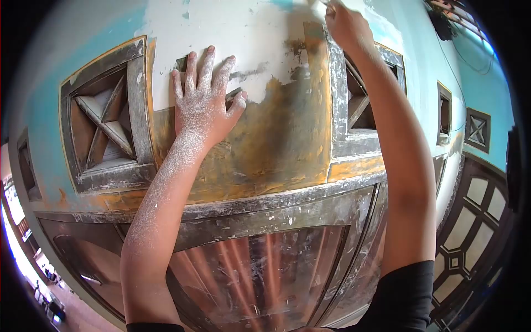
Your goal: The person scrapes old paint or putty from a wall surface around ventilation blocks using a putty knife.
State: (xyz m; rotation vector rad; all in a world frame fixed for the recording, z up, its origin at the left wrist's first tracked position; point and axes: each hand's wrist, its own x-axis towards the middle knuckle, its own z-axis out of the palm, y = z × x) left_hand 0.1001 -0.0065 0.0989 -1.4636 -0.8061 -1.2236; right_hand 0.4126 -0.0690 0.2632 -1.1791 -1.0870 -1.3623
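Note:
My left hand [206, 102], coated in white dust along with its forearm, is pressed against the wall with the fingers spread. Under and around it the wall changes from a white scraped patch [177, 33] to a brown and ochre patch [265, 149]. My right hand [348, 30] is raised at the top edge of the view, its fingers closed. A small pale bit of something shows at its fingertips, too blurred and cut off to name. Just below that hand is a wooden vent frame [338, 105] with crossed slats.
A second vent frame with a cross [138, 99] is set in the wall at left. Below runs a worn wooden beam [249, 205] over a glazed panel with reddish curtains [260, 271]. A dark door [470, 221] stands at right, and wires [445, 55] hang at upper right.

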